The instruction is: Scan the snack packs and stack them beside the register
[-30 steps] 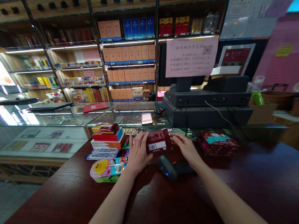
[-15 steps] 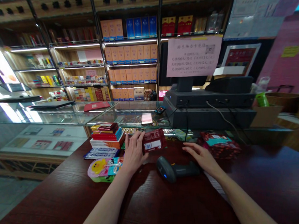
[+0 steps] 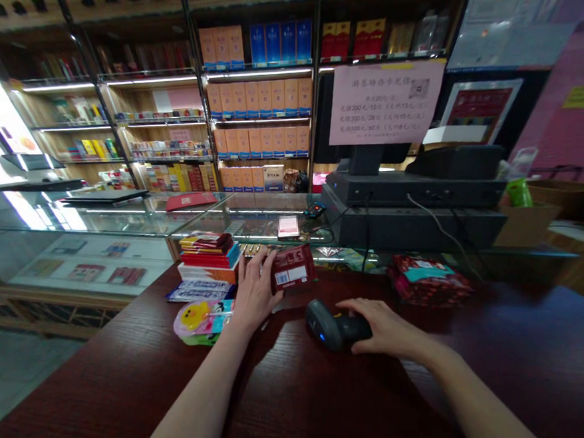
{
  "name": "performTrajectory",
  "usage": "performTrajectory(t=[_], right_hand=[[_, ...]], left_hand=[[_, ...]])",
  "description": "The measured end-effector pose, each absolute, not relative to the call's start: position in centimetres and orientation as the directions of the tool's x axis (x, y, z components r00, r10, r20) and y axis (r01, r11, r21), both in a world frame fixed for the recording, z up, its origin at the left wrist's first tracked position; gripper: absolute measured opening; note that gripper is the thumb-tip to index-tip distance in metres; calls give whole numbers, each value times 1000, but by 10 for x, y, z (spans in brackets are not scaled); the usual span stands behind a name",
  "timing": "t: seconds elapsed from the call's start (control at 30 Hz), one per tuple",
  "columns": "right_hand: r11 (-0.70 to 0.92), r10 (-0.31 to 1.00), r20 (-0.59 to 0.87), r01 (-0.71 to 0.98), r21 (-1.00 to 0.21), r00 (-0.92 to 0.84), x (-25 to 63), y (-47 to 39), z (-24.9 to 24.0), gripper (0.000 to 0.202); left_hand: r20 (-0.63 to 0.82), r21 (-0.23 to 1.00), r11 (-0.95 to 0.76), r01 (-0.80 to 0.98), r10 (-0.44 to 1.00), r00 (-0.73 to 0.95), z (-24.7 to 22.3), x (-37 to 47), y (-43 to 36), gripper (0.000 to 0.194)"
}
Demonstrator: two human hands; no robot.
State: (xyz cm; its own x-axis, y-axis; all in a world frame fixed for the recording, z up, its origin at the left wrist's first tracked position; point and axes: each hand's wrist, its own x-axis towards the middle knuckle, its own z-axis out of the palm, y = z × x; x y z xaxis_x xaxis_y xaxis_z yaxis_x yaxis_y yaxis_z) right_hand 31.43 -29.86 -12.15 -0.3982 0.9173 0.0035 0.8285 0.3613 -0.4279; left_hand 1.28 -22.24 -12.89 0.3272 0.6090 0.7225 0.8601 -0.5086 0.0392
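My left hand (image 3: 255,289) has its fingers at the left end of a dark red packet (image 3: 292,268), whose white label and barcode face up. Just left of that hand stands a stack of boxes and packets (image 3: 209,255), with blue-and-white packets (image 3: 199,290) and a pouch with a yellow duck (image 3: 199,315) in front. My right hand (image 3: 374,326) is around the handle of a black barcode scanner (image 3: 324,325), which lies on the dark wooden table (image 3: 304,398) with a blue light on its head.
Red packages (image 3: 429,281) lie on the right of the table. Behind them is a black register (image 3: 416,217) with cables and a paper sign (image 3: 386,102). A glass counter (image 3: 251,212) runs behind the table, before stocked shelves.
My right hand has moved left onto the scanner's handle and its fingers have closed around it. My left hand and the dark red packet have shifted slightly left. The view has shifted a little.
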Motion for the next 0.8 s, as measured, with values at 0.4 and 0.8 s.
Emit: performTrajectory(t=[0.4,0.8], right_hand=[[492,870,196,799,-345,-452,305,-300,-121,42],[523,848,203,713,-467,-489,306,-306,-104,45]], left_hand=[[753,43,-478,877,593,286,-130,10,-220,84],[756,51,-466,883,596,271,-125,3,-219,91]])
